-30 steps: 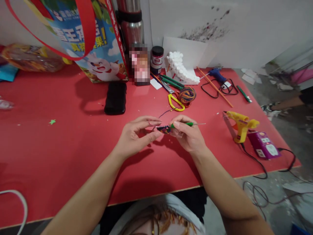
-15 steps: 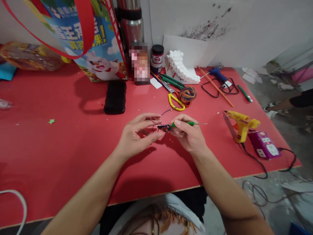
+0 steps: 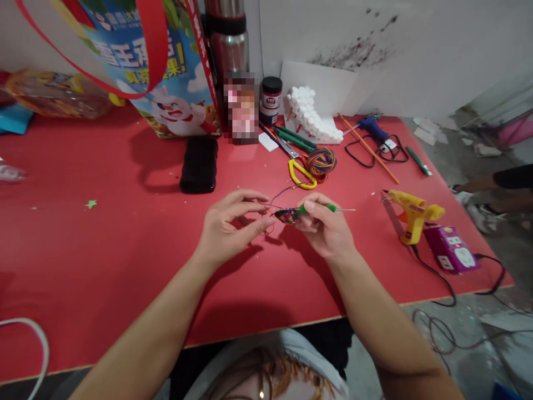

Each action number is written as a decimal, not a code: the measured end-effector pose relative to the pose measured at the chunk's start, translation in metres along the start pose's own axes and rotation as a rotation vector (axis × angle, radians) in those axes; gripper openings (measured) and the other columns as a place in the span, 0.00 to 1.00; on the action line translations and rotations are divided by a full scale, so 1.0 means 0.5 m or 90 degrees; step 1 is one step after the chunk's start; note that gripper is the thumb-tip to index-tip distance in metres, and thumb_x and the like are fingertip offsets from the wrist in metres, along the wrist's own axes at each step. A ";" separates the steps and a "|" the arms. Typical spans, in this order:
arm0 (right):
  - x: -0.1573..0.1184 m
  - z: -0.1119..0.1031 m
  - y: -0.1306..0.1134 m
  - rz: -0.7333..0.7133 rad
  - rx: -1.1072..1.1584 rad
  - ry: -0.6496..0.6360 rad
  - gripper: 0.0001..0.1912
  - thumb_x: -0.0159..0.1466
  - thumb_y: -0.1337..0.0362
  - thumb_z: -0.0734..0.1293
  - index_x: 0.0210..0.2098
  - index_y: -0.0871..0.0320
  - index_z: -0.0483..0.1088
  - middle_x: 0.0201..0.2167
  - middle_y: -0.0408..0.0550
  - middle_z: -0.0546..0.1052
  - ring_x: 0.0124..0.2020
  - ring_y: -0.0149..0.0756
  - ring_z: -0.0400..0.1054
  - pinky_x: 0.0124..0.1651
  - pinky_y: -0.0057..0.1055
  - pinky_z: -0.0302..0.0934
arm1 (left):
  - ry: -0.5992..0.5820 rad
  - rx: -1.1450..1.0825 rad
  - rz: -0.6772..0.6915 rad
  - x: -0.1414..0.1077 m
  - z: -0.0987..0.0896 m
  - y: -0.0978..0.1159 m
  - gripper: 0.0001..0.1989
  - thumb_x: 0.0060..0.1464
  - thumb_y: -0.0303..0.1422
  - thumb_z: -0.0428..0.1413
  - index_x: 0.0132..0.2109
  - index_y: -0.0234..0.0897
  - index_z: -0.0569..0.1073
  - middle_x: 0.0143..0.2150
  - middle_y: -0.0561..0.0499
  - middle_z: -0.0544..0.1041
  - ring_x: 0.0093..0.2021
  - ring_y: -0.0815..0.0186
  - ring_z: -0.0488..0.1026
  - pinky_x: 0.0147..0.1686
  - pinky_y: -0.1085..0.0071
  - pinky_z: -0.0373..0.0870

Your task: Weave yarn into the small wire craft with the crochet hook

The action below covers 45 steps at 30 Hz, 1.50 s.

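My right hand [image 3: 328, 225] is closed on a green-handled crochet hook [image 3: 331, 208], whose thin metal end sticks out to the right. Against those same fingers lies a small dark multicoloured crocheted piece [image 3: 287, 215]. My left hand [image 3: 233, 225] is just left of the piece, thumb and fingers apart, with yarn [image 3: 278, 194] passing by its fingertips. That strand leads back toward a multicoloured yarn ball [image 3: 321, 161]. Beside the ball are yellow-handled scissors [image 3: 302, 175]. How the strand lies around my left fingers is hard to make out.
On the red table [image 3: 125, 266] stand a printed bag [image 3: 183, 105], a steel bottle [image 3: 231, 50] and a paint jar [image 3: 270, 100]. A black case [image 3: 199, 165] lies nearer. To the right are a yellow glue gun [image 3: 412, 214] and a purple power box [image 3: 452, 247] with cords.
My left fingers and thumb have opened wider, and a yarn loop by them has shifted. More of the crocheted piece shows. The view has moved slightly.
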State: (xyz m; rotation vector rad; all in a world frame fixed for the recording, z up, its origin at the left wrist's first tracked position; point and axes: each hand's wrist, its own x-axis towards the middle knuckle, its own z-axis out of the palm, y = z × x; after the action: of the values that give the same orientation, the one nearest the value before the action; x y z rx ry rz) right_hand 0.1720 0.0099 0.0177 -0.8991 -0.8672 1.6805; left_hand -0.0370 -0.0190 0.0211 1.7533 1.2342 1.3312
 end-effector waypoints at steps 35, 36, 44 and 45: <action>0.002 -0.006 -0.006 0.044 0.097 -0.038 0.09 0.55 0.63 0.79 0.27 0.60 0.79 0.14 0.37 0.69 0.14 0.18 0.48 0.21 0.20 0.43 | -0.058 -0.024 0.033 -0.004 -0.008 -0.021 0.13 0.62 0.24 0.60 0.51 0.35 0.85 0.42 0.45 0.82 0.39 0.67 0.79 0.33 0.74 0.73; 0.002 -0.008 -0.006 0.047 0.101 -0.043 0.09 0.55 0.63 0.79 0.27 0.60 0.79 0.14 0.36 0.69 0.14 0.18 0.48 0.21 0.20 0.43 | -0.048 -0.001 0.050 -0.004 -0.010 -0.022 0.14 0.62 0.24 0.60 0.52 0.34 0.85 0.41 0.45 0.82 0.37 0.67 0.78 0.33 0.74 0.72; 0.003 -0.018 -0.015 0.058 0.149 -0.074 0.11 0.55 0.62 0.79 0.24 0.59 0.76 0.14 0.33 0.65 0.13 0.16 0.42 0.22 0.21 0.46 | 0.015 0.251 0.158 0.001 -0.020 -0.038 0.16 0.61 0.23 0.58 0.52 0.35 0.84 0.41 0.44 0.80 0.38 0.64 0.75 0.37 0.67 0.72; 0.003 -0.018 -0.016 0.056 0.145 -0.071 0.11 0.55 0.62 0.79 0.24 0.59 0.76 0.14 0.33 0.65 0.13 0.16 0.42 0.22 0.20 0.46 | 0.033 0.270 0.167 0.002 -0.020 -0.037 0.15 0.60 0.23 0.58 0.50 0.35 0.85 0.44 0.42 0.81 0.41 0.61 0.76 0.41 0.64 0.73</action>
State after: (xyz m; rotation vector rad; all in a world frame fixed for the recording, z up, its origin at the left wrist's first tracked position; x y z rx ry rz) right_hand 0.1830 0.0145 0.0203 -0.7021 -0.7001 1.8768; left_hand -0.0521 -0.0115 0.0084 2.2536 1.4325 1.3326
